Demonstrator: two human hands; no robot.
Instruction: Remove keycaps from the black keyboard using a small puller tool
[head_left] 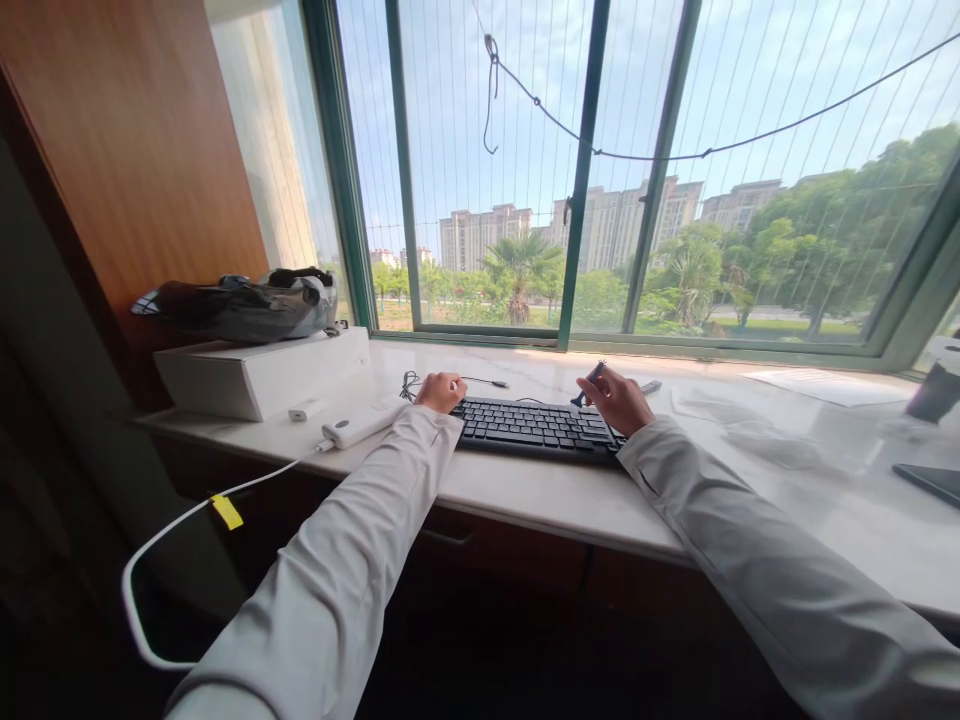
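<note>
A black keyboard (536, 428) lies on the white stone sill (540, 495) in front of me. My left hand (441, 391) is curled at the keyboard's far left corner, its fingers closed by a thin black cable (484, 380) that runs along the sill behind the keyboard. Over the keyboard's far right corner, my right hand (616, 398) pinches a small dark tool (592, 378) with its tip pointing up. Both arms wear pale grey sleeves.
A white box (262, 375) with a dark bag (240, 308) on top stands at the left. A white power strip (360, 424) with a white cord lies beside my left arm. Papers (825, 385) and a dark device (934, 480) lie at the right. The green-framed window (581, 170) stands behind.
</note>
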